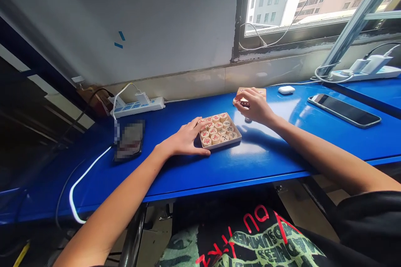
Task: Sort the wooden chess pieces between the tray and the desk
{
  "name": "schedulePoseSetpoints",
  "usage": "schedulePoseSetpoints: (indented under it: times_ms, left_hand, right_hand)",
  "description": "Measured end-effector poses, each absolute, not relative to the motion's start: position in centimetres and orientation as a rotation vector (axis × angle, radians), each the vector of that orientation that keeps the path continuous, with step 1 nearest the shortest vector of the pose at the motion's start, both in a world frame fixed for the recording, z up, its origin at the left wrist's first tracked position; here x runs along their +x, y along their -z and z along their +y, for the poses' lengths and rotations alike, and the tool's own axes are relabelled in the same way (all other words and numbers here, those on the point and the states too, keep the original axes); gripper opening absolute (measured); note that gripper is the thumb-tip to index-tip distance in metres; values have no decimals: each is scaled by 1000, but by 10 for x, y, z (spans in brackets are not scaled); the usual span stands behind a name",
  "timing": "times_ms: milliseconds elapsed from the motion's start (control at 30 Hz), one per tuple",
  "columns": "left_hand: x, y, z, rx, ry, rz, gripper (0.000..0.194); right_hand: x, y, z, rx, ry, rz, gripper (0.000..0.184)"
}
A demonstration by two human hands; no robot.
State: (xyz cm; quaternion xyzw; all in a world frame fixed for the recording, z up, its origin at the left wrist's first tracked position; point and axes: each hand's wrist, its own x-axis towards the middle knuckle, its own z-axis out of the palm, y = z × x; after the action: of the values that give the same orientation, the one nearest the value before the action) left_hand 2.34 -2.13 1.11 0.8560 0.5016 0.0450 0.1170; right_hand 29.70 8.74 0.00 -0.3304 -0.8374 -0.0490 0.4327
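A shallow open box (223, 145) packed with rows of round wooden Chinese chess pieces (224, 131), marked in red and black, lies on the blue desk. My left hand (185, 137) grips its left end, thumb along the near edge and fingers reaching over the far left corner. To the right and farther back, my right hand (255, 106) has its fingers curled in a pinch. A small round Chinese chess piece (236, 101) shows at those fingertips, partly hidden. Just behind this hand lies an orange-brown printed box or lid (260, 91). A small pale object shows under the hand.
A white earbud case (286, 90) and a phone (344, 110) lie to the right. Power strips with plugs (138, 107) stand along the wall at left and far right (366, 73). Another phone-like slab (129, 139) and a white cable (72, 196) lie at left.
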Motion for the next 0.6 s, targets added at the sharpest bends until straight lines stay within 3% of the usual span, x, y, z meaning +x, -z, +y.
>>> schedulePoseSetpoints:
  times_ms: [433, 600]
  left_hand:
    - [24, -15, -19, 2508, -73, 1472, 96]
    - [26, -42, -43, 2407, -16, 1440, 98]
  right_hand:
    - [298, 10, 99, -879, 22, -2118, 13]
    - [300, 15, 102, -901, -20, -2182, 15]
